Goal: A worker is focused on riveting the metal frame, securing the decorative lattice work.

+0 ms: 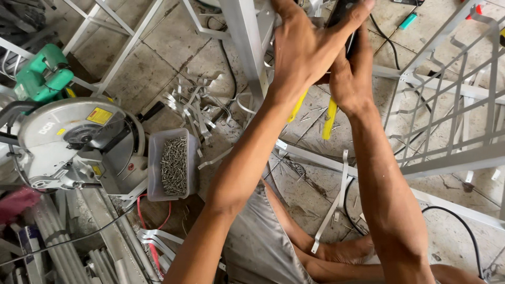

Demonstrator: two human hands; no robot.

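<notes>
**Both hands clamped on a black-and-yellow tool at the metal post**

Near the top of the view, the left hand (pixel 302 50) and the right hand (pixel 351 73) are both clenched around a black-bodied hand tool with yellow handles (pixel 330 118), held hard against a pale grey upright aluminium post (pixel 247 47). Most of the tool is buried under the fingers; only a dark upper part at the fingertips and two yellow handle ends below the palms show. Its long axis runs nearly upright in the picture, dark end towards the top edge, yellow ends pointing down towards the person's bare feet (pixel 347 250).

Around it, the tiled floor (pixel 158 73) is littered with bent silver metal offcut strips (pixel 192 105). A clear plastic tub full of small grey screws or nails (pixel 173 165) sits just beside a grey circular mitre saw with a green motor housing (pixel 79 137) on the left. To the right leans a grey metal lattice grille (pixel 447 115), close by the right forearm. A black cable (pixel 463 226) loops over the floor below it. The forearms themselves cross the middle of the view and hide much of the floor beneath.
</notes>
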